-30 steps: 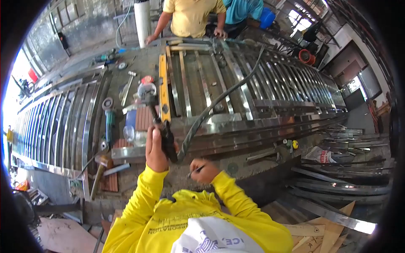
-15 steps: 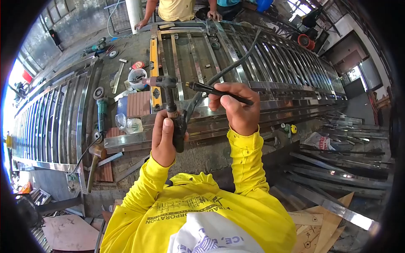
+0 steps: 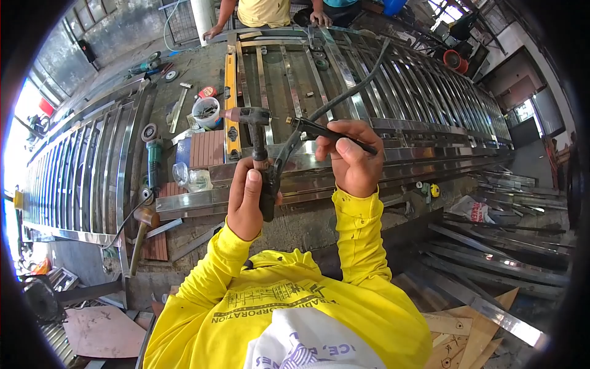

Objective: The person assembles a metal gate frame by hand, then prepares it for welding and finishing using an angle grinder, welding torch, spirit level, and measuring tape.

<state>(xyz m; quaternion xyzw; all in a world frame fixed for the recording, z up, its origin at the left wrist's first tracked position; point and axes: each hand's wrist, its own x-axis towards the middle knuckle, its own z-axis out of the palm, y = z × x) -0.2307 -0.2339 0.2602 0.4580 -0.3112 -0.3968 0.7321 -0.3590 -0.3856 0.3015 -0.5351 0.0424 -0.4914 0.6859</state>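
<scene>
My left hand [image 3: 247, 202] grips the torch [image 3: 257, 140] upright; my right hand [image 3: 357, 167] pinches a black rod [image 3: 316, 128], brass end near the torch's head. Outward, the level [image 3: 230, 80] lies at ten o'clock, green grinder [image 3: 153, 157] at nine, mallet [image 3: 145, 218] at eight.

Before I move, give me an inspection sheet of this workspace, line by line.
Surface: scuffed workbench, bearing slatted metal frames.
Job's things: TIG torch and black back cap, brass-coloured tip near the torch head, apart from it.
Clutter: angle grinder, mallet, spirit level, white bucket of small pieces.
Hands: left hand grips the torch; right hand pinches the cap.
Cables: thick torch cable crosses the frame; its far end can't be traced.
Surroundings: one person in yellow, another in blue beyond the bench; metal strips at right.
</scene>
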